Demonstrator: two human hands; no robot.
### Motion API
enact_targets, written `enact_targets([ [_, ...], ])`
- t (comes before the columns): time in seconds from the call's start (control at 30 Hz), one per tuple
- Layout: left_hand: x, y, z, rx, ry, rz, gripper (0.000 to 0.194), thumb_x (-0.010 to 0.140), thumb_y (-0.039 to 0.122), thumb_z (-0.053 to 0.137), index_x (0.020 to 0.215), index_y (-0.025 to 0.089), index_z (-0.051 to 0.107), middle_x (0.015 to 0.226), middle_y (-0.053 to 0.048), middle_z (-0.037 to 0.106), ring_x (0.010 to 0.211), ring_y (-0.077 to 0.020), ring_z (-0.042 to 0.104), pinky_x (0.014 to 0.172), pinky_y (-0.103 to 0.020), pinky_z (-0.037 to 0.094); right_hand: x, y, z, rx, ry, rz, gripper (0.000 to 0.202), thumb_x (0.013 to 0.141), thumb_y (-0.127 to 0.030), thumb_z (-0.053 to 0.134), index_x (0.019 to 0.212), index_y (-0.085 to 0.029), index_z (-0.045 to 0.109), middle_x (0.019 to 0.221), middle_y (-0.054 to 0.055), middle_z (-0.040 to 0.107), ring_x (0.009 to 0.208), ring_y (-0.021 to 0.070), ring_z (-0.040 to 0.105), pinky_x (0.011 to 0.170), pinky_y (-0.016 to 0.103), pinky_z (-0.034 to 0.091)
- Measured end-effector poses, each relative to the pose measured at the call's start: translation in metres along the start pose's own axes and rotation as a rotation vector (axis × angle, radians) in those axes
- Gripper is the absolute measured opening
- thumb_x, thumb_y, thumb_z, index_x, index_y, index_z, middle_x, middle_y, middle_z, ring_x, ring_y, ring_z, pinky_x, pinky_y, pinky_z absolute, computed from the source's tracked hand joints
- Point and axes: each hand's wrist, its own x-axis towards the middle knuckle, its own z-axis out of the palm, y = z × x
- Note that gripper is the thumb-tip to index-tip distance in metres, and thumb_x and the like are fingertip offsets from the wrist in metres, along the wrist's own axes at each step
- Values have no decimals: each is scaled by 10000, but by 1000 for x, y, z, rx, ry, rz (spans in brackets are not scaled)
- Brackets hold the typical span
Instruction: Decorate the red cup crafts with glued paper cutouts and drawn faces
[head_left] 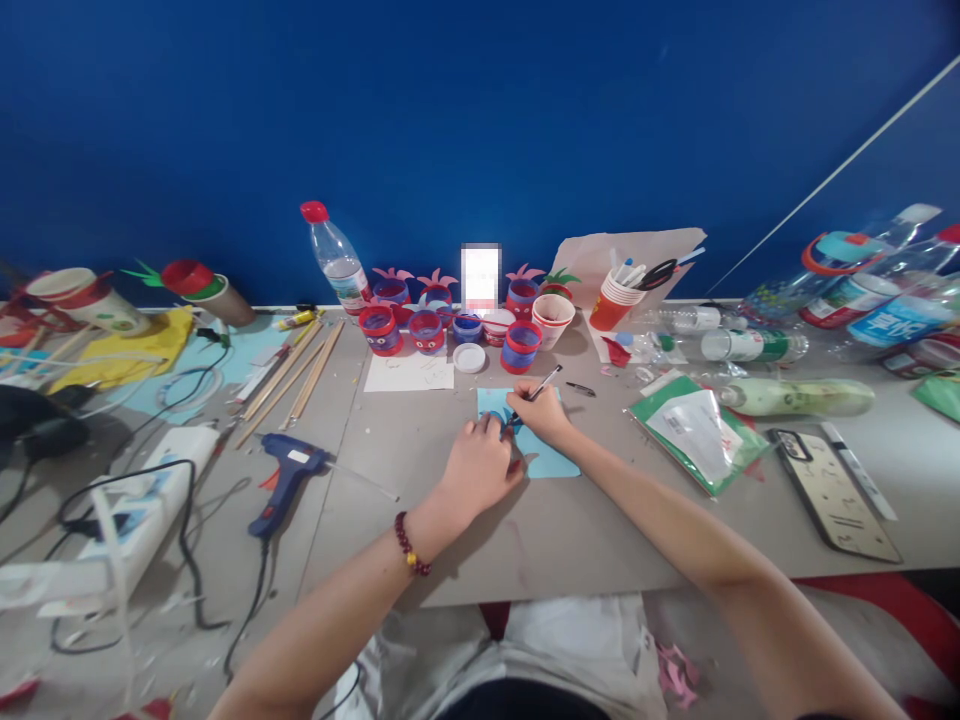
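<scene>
The blue paper (pixel 555 460) lies flat before you; a darker blue shape (pixel 493 407) shows by your fingertips, the paper's lower right looks blank. Your right hand (pixel 541 410) pinches a pen (pixel 552 376). Your left hand (pixel 480 460) leans there, fingers bent close together, any grip hidden. Beyond, the eyed cups (pixel 427 340) look assembled; bottle labels (pixel 900 320) are too blurred to read.

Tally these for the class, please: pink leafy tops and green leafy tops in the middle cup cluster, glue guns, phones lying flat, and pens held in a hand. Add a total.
Pink leafy tops: 3
Green leafy top: 1
Blue glue gun: 1
Phone lying flat: 1
Pen in the right hand: 1
Total: 7
</scene>
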Motion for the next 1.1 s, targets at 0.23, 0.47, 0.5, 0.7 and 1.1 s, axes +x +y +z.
enact_targets([
  [0.23,1,0,0,-6,-15,-2,476,939,486,391,1015,113,677,1026,-174,615,963,-294,576,798,-418,426,-1,-2,2,-84,-32,-11,316,709,-384,553,508,-208,384,481,-49,355,508,100,327,496,249,281],
  [0.47,1,0,-2,-11,-30,-5,452,941,469,391,1005,122,673,1036,-166,616,975,-292,578,804,-412,425,-2,-4,2,-212,-58,-38,344,717,-399,525,496,-212,337,441,-49,348,474,97,324,481,254,260],
  [0.5,1,0,-1,-14,-24,-4,457,941,474,389,1000,122,673,1029,-165,616,968,-291,578,800,-413,425,-1,-4,1,-215,-61,-37,328,705,-384,520,496,-213,336,443,-48,349,475,98,325,481,255,258],
  [0.7,0,0,0,-11,-6,-2,465,940,490,395,973,120,676,998,-160,610,947,-288,576,776,-409,419,3,-3,1,-199,-58,-71,275,670,-324,497,492,-214,319,447,-48,329,482,97,321,484,255,251],
  [1.1,1,-1,3,-29,-6,-13,511,945,525,366,1010,120,670,1011,-154,594,930,-278,569,785,-410,413,7,1,0,-166,-25,-57,263,672,-305,523,497,-212,349,465,-54,351,497,99,331,489,249,288],
])
